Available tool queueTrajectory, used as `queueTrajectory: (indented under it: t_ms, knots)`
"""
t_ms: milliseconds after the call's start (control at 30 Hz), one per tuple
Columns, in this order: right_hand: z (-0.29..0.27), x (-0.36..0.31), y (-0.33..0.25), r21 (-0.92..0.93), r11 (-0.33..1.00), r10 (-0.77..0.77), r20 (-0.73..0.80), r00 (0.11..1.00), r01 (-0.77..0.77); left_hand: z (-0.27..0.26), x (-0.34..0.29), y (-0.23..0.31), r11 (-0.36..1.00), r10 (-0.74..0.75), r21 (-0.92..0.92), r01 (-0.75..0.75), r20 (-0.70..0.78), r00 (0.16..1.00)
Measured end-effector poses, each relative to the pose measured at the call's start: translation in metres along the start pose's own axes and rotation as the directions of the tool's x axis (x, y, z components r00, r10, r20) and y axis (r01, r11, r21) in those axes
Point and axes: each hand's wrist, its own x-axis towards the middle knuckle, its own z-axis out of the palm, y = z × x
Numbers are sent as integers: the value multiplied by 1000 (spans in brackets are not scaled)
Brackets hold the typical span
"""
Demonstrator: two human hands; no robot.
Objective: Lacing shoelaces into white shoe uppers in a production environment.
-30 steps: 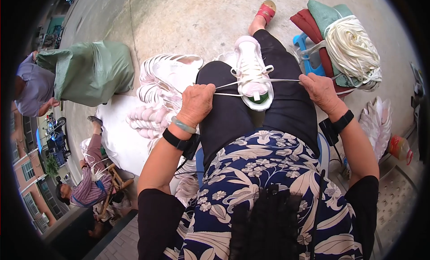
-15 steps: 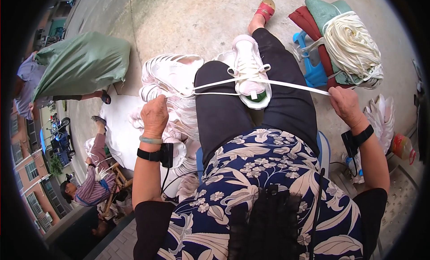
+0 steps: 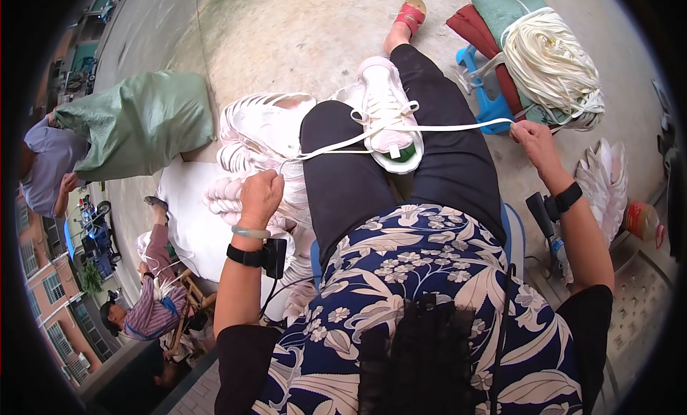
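Note:
A white and pale pink sneaker (image 3: 387, 100) rests between my thighs, its green inside showing at the heel opening. A white shoelace (image 3: 458, 127) is threaded through its eyelets, with small loops at both sides of the tongue. One lace end stretches left over my thigh to my left hand (image 3: 260, 197), whose fingers are closed on it. The other end runs to the right, pinched in my closed right hand (image 3: 535, 144). Both hands are apart from the shoe, one on either side of my legs.
Several pale shoe uppers (image 3: 268, 121) are piled on my left. A bundle of white laces (image 3: 551, 61) lies on folded cloth over a blue stool (image 3: 492, 104) at right. More uppers (image 3: 601, 186) and a bottle (image 3: 642, 220) lie nearer. Left, people sit and carry a green sack (image 3: 143, 121).
My hands have come slightly closer together, the right one moving up and inward. Both still grip the lace ends. The view has shifted a little, and the person with the green sack has moved.

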Motion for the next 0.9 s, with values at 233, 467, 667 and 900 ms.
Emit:
queueTrajectory:
  t_ms: [233,467,667,900]
  knots:
    - [61,-7,-65,635,320,313,630,711,-703,-5,16,69,444,-113,-664,601,624,773]
    - [116,14,-93,525,590,288,574,767,-614,7,31,118,440,115,-704,557,659,743]
    - [123,24,-95,740,472,323,362,875,-480,18,53,164,515,193,-730,450,610,769]
    - [125,25,-95,748,472,300,362,882,-467,32,66,180,569,168,-731,377,552,817]
